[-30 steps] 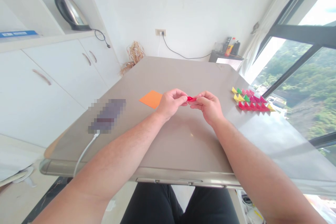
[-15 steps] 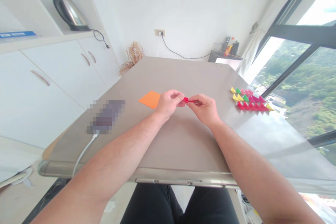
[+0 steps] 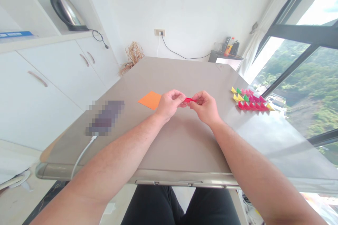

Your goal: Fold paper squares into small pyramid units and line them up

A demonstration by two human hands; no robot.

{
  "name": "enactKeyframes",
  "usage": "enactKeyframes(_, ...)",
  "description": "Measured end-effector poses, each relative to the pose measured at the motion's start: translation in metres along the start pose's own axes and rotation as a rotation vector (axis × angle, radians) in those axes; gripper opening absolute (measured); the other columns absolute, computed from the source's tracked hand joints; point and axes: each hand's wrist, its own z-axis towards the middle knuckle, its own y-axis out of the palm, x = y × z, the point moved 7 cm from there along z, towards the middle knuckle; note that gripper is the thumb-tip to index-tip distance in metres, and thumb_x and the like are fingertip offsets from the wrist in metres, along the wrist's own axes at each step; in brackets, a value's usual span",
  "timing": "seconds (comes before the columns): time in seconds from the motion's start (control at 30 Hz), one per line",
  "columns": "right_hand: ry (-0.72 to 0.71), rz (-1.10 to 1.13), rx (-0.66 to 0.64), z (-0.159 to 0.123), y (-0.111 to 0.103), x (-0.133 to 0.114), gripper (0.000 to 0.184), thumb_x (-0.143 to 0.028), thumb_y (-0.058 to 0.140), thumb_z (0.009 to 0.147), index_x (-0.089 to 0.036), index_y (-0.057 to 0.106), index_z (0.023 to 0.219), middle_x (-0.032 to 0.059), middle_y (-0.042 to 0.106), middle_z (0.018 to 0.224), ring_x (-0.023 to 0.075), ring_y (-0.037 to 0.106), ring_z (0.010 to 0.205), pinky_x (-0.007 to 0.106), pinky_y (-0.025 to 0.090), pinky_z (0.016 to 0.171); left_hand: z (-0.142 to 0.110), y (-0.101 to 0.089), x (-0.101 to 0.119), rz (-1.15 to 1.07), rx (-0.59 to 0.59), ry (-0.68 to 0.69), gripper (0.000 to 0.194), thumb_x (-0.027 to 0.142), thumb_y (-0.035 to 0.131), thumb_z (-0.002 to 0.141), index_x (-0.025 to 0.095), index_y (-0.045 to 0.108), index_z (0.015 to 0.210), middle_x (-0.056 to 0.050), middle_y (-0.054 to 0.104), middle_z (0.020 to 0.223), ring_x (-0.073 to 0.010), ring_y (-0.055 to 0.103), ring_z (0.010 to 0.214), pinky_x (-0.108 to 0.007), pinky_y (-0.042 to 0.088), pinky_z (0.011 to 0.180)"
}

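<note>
A small piece of folded red paper (image 3: pixel 189 100) is held up between my two hands over the middle of the table. The fingertips of my left hand (image 3: pixel 170 102) pinch its left end. At its other end, my right hand (image 3: pixel 206 106) grips it between thumb and fingers. Part of the paper is covered by the fingertips. Just left of my left hand lies a flat orange sheet of paper (image 3: pixel 149 100), partly hidden behind that hand. Rows of small folded paper pieces (image 3: pixel 252 106), yellow, green, pink and red, stand off to the right on the table.
On the left of the grey table (image 3: pixel 179 144) lies a blurred-out dark object (image 3: pixel 105 117) with a white cable (image 3: pixel 82 154). A low cabinet (image 3: pixel 224 57) bearing bottles stands beyond the far edge. Windows (image 3: pixel 290 70) line the right side; an electric kettle (image 3: pixel 70 12) sits on a shelf at left.
My right fingers have shifted slightly on the red paper, and more of it now shows between the hands. The whole view has moved a little; the left hand keeps its pinch.
</note>
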Motion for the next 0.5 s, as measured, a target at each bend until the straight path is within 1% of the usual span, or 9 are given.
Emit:
enactKeyframes(0.07,0.012,0.043,-0.003,-0.0004,-0.0004,-0.0016,0.022,-0.032,0.076,0.073,-0.023,0.058,0.082,0.0005,0.070,0.080,0.0168,0.065,0.069,0.031,0.050,0.061,-0.0002,0.0013,0.0009,-0.014,-0.042,0.003,0.030,0.041,0.081,0.079,0.016,0.067,0.086,-0.006,0.074,0.086,-0.0200,0.073,0.083,-0.040,0.062,0.080)
enactKeyframes(0.17,0.011,0.075,-0.008,-0.0012,-0.0007,-0.0046,0.027,-0.035,0.080,0.071,-0.023,0.058,0.082,0.0007,0.070,0.081,0.0161,0.064,0.068,0.031,0.050,0.060,-0.0011,0.0051,0.0018,0.008,-0.117,0.001,0.032,0.034,0.085,0.074,0.017,0.070,0.097,-0.007,0.074,0.093,-0.0193,0.072,0.086,-0.039,0.060,0.081)
enactKeyframes(0.23,0.007,0.085,-0.011,-0.0016,0.0000,-0.0057,0.028,-0.037,0.081,0.070,-0.023,0.060,0.083,0.0008,0.070,0.081,0.0156,0.063,0.068,0.032,0.051,0.061,-0.0017,0.0073,0.0018,0.062,-0.144,0.003,0.029,0.031,0.084,0.074,0.017,0.073,0.096,-0.007,0.074,0.094,-0.0186,0.070,0.086,-0.037,0.059,0.079)
enactKeyframes(0.33,0.000,0.096,-0.018,-0.0017,0.0022,-0.0063,0.030,-0.038,0.082,0.069,-0.023,0.062,0.084,0.0013,0.071,0.084,0.0162,0.065,0.072,0.034,0.054,0.067,-0.0023,0.0086,0.0019,0.112,-0.128,0.015,0.021,0.033,0.080,0.077,0.017,0.073,0.088,-0.007,0.074,0.092,-0.0172,0.069,0.082,-0.034,0.057,0.075)
enactKeyframes(0.43,-0.002,0.142,-0.034,-0.0015,0.0055,-0.0063,0.031,-0.038,0.083,0.069,-0.023,0.062,0.085,0.0016,0.072,0.083,0.0178,0.068,0.076,0.035,0.056,0.072,-0.0031,0.0085,0.0033,0.118,-0.078,0.034,0.018,0.032,0.078,0.077,0.017,0.071,0.083,-0.005,0.073,0.085,-0.0159,0.068,0.077,-0.033,0.057,0.073)
enactKeyframes(0.5,0.000,0.195,-0.048,-0.0016,0.0080,-0.0070,0.031,-0.038,0.083,0.069,-0.023,0.062,0.086,0.0011,0.072,0.081,0.0181,0.069,0.075,0.036,0.057,0.072,-0.0040,0.0082,0.0047,0.120,-0.048,0.048,0.016,0.032,0.078,0.077,0.018,0.070,0.081,-0.004,0.072,0.082,-0.0154,0.067,0.074,-0.033,0.057,0.072)
